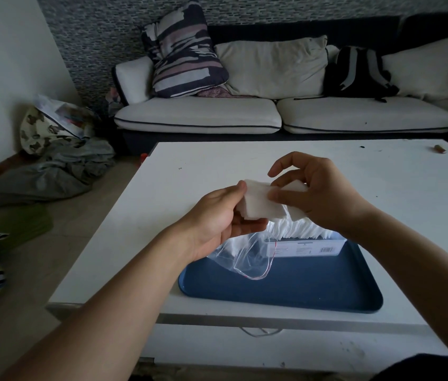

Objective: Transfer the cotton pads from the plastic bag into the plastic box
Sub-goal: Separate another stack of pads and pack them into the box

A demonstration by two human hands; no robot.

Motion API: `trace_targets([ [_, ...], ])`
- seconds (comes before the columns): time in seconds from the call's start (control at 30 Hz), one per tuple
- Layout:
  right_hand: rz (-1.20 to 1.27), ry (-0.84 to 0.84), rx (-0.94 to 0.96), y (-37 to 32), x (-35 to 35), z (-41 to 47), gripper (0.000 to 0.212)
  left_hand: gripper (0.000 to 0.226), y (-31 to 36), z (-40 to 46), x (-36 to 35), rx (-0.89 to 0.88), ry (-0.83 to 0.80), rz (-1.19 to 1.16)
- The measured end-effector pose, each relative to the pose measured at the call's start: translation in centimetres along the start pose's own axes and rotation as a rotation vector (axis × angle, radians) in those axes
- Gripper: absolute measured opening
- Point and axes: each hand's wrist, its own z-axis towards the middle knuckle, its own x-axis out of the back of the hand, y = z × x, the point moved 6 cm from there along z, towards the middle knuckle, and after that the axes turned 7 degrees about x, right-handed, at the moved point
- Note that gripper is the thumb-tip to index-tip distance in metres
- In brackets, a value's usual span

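While I hold a small stack of cotton pads [256, 200] up in the middle of the frame, my left hand [217, 218] cups it from below with the thumb pressed on its left edge, and my right hand [317, 193] pinches its right side between thumb and curled fingers [280, 182]. The plastic bag [245, 257] hangs slack under my left hand, its red-lined mouth drooping onto the blue tray [286, 287] on the white counter [217, 166]. Just below my right wrist stands the plastic box [313, 247], already packed with upright pads. These pads look feather-light, soft and easily fanned apart, so I judge the stack must be squeezed flat by its broad faces, not its edges, or single sheets may slip loose. The bag is limp and slick and offers no support. I would guess the box is nearly full, so this stack will need wedging in gently.
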Motion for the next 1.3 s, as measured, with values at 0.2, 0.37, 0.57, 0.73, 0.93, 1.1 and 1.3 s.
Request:
trace_targets([
  [0.2,-0.078,0.019,0.016,-0.1,0.3,-0.1,0.025,0.035,-0.1,0.1,0.0,0.008,0.006,0.002],
  [0.37,-0.093,0.027,0.014,-0.1,0.1,-0.1,0.025,0.051,-0.2,0.2,-0.1,0.015,-0.048,0.071],
  [0.57,-0.025,0.269,0.009,-0.8,1.6,-0.3,0.011,0.017,-0.1,0.7,0.4,-0.031,0.073,0.071],
  [0.73,0.355,0.259,-0.102,-1.4,0.3,-0.4,0.029,0.028,-0.2,0.6,0.3,-0.038,0.062,0.128],
  [0.93,0.347,0.015,-0.068,-0.2,-1.9,-0.3,0.033,0.027,-0.3,0.4,-0.2,-0.029,0.034,0.119],
  [1.1,0.347,0.153,-0.084,0.7,-1.1,-0.3,0.035,0.029,-0.1,0.0,-0.2,-0.013,0.019,0.031],
  [1.3,0.22,0.213,-0.039,0.8,-1.0,-0.2,0.03,0.035,-0.2,0.0,-0.5,-0.001,0.017,0.007],
])
